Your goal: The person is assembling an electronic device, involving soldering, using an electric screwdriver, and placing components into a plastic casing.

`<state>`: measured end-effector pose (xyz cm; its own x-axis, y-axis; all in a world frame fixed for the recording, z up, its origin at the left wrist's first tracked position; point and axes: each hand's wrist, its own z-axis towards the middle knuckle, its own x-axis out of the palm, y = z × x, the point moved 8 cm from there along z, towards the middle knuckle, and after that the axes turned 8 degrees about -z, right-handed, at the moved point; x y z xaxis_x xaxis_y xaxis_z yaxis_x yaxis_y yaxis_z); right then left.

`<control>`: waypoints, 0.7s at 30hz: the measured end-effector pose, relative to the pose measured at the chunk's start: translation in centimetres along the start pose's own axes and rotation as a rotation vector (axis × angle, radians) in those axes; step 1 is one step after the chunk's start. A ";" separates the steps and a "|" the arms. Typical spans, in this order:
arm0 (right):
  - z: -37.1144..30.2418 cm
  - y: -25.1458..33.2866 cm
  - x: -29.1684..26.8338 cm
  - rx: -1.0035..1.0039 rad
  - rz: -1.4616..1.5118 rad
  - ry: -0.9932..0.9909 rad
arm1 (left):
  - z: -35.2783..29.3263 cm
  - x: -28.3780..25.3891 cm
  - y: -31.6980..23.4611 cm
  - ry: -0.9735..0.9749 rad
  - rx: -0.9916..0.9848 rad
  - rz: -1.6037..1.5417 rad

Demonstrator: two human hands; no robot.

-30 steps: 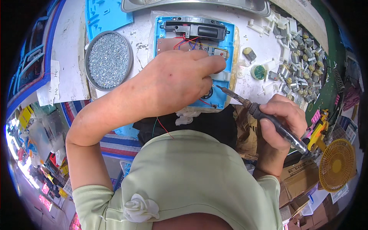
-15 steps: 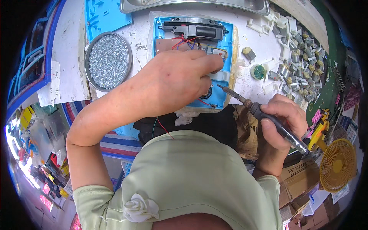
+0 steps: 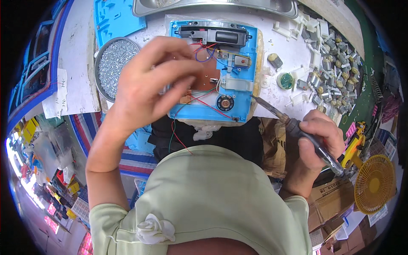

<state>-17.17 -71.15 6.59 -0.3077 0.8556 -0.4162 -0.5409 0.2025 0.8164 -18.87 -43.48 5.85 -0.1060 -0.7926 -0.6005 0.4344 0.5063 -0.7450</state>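
Over the left side of a blue plastic case (image 3: 244,94) hovers my left hand (image 3: 142,87), its fingers apart and partly blurred. My right hand (image 3: 321,138) grips the dark handle of a soldering iron (image 3: 293,127). The iron's tip points up and left, near the case's right edge. Inside the case lie a brown circuit board (image 3: 206,72), a black slotted part (image 3: 225,38), a small motor (image 3: 242,61) and a round speaker (image 3: 225,103). Red, blue and green wires run among them. The left hand covers part of the board.
A round bowl of screws (image 3: 114,63) stands left of the case, below another blue panel (image 3: 119,19). Many small motors (image 3: 335,63) are heaped at the right, beside a small green-filled container (image 3: 285,80). A metal tray (image 3: 216,6) crosses the back; a yellow fan (image 3: 374,183) stands lower right.
My left hand has moved left from the case's middle and its fingers have spread, uncovering the motor, board and speaker. The soldering iron has shifted slightly right and down.
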 end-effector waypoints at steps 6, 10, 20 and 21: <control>-0.4 -1.4 0.2 0.089 0.087 -0.035 | -2.0 -0.9 2.1 -0.285 -0.098 0.183; 0.1 -1.0 0.6 0.062 0.095 -0.037 | -0.8 -0.2 2.5 -0.244 -0.167 0.190; -0.4 -1.4 0.0 0.098 0.060 -0.052 | 0.8 0.0 0.9 -0.223 0.032 0.283; -0.3 -1.4 0.0 0.085 0.060 -0.052 | 1.0 0.1 0.9 -0.220 0.036 0.280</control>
<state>-16.67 -71.56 5.36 -0.2959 0.8904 -0.3459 -0.4537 0.1876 0.8712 -17.60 -43.38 5.39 0.2150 -0.6807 -0.7003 0.4512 0.7052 -0.5470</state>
